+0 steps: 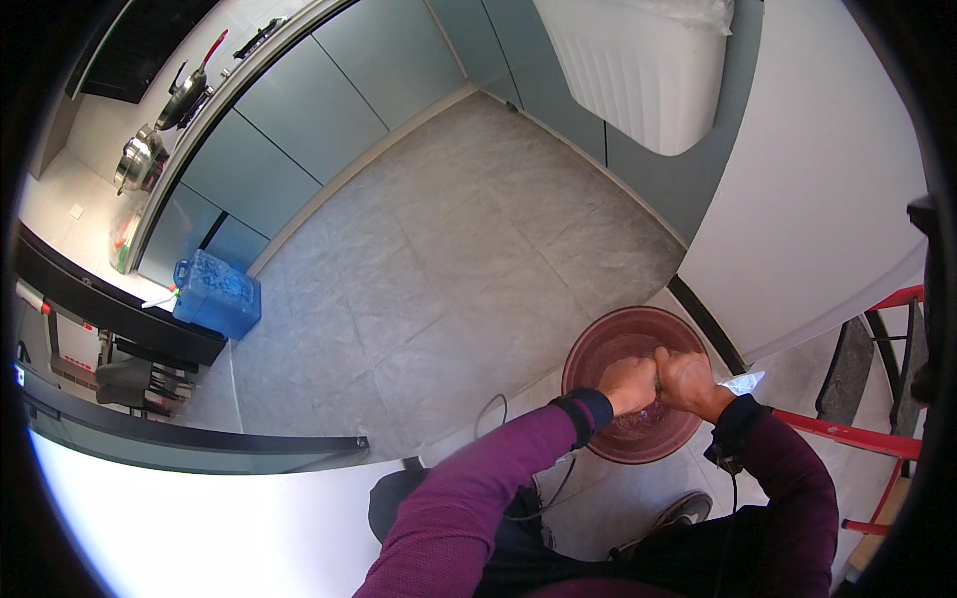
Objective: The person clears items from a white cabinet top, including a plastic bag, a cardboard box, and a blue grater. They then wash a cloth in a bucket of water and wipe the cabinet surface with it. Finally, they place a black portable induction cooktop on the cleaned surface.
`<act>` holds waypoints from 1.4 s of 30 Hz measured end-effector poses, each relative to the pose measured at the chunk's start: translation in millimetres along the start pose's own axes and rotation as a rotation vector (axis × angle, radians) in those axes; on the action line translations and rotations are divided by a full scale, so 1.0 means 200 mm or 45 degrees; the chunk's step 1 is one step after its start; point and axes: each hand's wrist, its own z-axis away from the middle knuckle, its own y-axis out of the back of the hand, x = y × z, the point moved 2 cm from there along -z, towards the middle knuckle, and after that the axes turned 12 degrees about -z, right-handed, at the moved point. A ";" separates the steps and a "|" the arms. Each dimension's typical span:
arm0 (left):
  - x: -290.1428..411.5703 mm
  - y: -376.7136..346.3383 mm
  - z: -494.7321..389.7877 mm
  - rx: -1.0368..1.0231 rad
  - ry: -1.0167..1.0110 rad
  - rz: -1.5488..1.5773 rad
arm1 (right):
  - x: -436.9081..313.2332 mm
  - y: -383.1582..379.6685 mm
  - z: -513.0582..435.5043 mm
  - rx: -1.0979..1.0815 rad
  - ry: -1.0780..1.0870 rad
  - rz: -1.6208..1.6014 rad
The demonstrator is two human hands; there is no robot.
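A round reddish-brown plastic basin (579,374) stands on the tiled floor in front of me, with some water (632,426) in the bottom. Over it, my left hand (629,383) and my right hand (686,380) are closed into fists against each other. Between them shows a sliver of a greenish, cloth-like thing (657,380). My fingers hide most of it, so its exact kind cannot be told. Dark bands circle both wrists, and a thin cable hangs from the right one.
A red-framed stepladder (845,433) stands to the right, beside a white panel (815,187). A white ribbed bin (643,82) hangs on the cabinets ahead. At left are a blue water jug (218,294), a glass door edge (224,448) and a counter with pans (182,101).
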 end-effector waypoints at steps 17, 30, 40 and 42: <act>-0.03 0.02 0.00 0.637 -0.574 -0.519 | 0.16 -0.24 -0.02 -0.151 -0.288 -0.950; -0.25 0.04 -0.09 -0.650 0.249 0.948 | -0.03 0.06 0.00 0.255 0.409 -0.157; -0.10 -0.09 -0.07 -0.654 0.143 0.674 | 0.00 -0.05 0.04 0.109 0.286 0.032; -0.08 -0.11 -0.04 -0.196 0.104 0.239 | 0.02 -0.09 0.05 0.081 0.173 -0.031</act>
